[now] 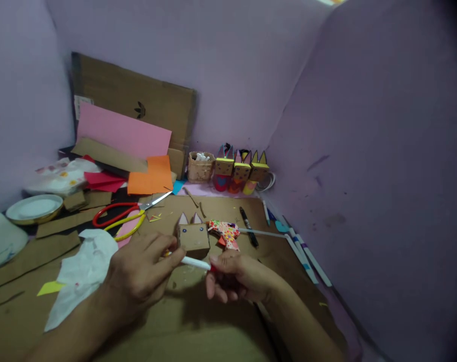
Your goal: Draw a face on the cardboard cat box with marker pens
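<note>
Between my two hands is a white marker [196, 262] with a red end. The fingers of my left hand [140, 274] pinch its left end. My right hand [238, 276] grips the red end between thumb and fingers, with the other fingers curled below. Just behind the marker stands a small cardboard box [193, 238] with two pointed ears and drawn eyes. Beside that box, to its right, lies a flower-patterned glue gun [224, 232] with a clear glue stick in its back.
Red-and-yellow scissors [128, 213] lie left, above crumpled white tissue [87, 266]. A black marker [248, 226] and several white markers [307, 256] lie right. Several eared cardboard figures [242, 171] and a small basket [201, 171] stand by the wall. Orange paper [150, 176] lies at the back.
</note>
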`<action>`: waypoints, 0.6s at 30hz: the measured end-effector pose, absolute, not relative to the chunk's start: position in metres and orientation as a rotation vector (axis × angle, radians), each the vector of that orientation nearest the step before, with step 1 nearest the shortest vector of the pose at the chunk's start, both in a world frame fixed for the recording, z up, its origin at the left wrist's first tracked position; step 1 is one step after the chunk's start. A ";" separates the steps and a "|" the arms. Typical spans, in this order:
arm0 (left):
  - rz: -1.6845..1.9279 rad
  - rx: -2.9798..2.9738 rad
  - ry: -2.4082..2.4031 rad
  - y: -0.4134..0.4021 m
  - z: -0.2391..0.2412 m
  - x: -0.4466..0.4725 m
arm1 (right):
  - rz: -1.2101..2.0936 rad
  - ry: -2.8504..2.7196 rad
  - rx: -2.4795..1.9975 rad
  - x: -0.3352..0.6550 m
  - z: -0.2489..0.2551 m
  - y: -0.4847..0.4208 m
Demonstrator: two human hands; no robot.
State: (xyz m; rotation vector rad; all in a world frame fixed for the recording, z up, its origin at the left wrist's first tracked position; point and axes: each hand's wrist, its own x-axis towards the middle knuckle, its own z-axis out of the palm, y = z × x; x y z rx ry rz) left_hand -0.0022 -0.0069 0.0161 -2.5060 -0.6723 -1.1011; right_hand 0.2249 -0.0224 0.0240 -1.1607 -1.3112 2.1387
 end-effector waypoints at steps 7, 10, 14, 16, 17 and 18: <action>-0.630 -2.699 -0.254 -0.011 0.044 -0.024 | 2.447 -1.031 -0.994 0.219 0.014 -0.033; -0.514 -2.699 -0.273 -0.013 0.051 -0.027 | 2.347 -1.130 -1.004 0.213 0.015 -0.039; -0.645 -2.764 -0.406 -0.018 0.054 -0.023 | 1.763 -1.558 -1.100 0.205 0.020 -0.051; -0.739 -2.886 -0.527 -0.023 0.053 -0.020 | 1.396 -1.796 -1.123 0.204 0.022 -0.057; -0.784 -2.936 -0.608 -0.026 0.053 -0.019 | 1.222 -1.905 -1.119 0.205 0.023 -0.059; -0.829 -2.967 -0.712 -0.030 0.053 -0.018 | 1.063 -2.002 -1.097 0.206 0.023 -0.060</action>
